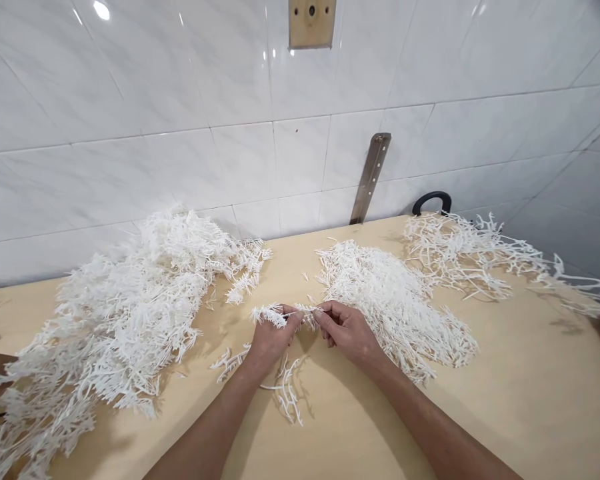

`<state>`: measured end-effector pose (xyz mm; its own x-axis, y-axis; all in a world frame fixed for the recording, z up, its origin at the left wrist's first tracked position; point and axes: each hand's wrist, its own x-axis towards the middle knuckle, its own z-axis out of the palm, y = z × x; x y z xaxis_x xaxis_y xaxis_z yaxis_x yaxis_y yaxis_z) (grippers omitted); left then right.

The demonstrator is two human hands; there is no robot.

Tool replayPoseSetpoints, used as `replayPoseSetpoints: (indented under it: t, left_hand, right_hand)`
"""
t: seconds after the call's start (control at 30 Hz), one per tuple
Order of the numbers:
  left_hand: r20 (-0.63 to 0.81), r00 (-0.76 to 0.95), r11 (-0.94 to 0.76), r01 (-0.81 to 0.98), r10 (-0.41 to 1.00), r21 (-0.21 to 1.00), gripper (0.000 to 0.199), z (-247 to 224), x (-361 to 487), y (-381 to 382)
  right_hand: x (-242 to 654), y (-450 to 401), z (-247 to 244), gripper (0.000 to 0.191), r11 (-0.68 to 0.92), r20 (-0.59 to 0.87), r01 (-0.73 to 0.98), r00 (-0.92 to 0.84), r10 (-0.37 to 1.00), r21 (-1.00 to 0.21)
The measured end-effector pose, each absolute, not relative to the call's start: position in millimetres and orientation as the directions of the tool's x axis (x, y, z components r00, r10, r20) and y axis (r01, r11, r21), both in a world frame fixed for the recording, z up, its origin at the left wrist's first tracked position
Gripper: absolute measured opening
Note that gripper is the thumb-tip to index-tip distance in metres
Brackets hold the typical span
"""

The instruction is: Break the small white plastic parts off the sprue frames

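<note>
Pinching a white needled sprig (269,315) between them, the left hand (275,337) and right hand (347,330) meet over the middle of the tabletop (370,433). The fingers of both hands are closed on it: the left grips toward one end, with a bushy tuft sticking out past the knuckles, while the right thumb and forefinger nip the needles at the other end. Holding it at two points probably keeps so light and springy a piece from twisting, and the raised grip keeps it off the surface. To the left spreads a large, fluffy heap (140,307), reaching back toward the tiled wall (155,173); to the right, just beside the right wrist, lies a flatter heap of fine strands (380,293). Both seem set to either side so that each is near a hand while the middle gives room to work. Bare forked stems (460,250) lie behind that right-hand heap, apparently grouped by kind, near a black loop (433,195) by the wall. A smaller branched stem (287,393) lies beside the left forearm, within easy reach. Whether the sprig is one piece or two overlapping, I cannot tell.
</note>
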<state>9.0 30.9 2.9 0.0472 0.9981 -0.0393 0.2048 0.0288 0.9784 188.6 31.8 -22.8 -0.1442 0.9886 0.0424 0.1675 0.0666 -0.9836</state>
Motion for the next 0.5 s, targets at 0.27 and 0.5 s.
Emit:
replayPoseSetpoints:
  t: [0.27,0.5]
  left_hand:
    - [-0.073,0.069,0.067,0.087,0.995,0.994,0.039,-2.0,6.1,32.8]
    - [-0.125,0.152,0.106,0.128,0.98,0.986,0.042,7.7,4.8,29.3]
  right_hand:
    - [185.4,35.1,-27.8,0.035,0.031,0.012,0.145,-0.131,0.991,-0.989]
    - [190.3,33.5,-21.4,0.032,-0.01,-0.029,0.094,-0.205,0.978,-0.996]
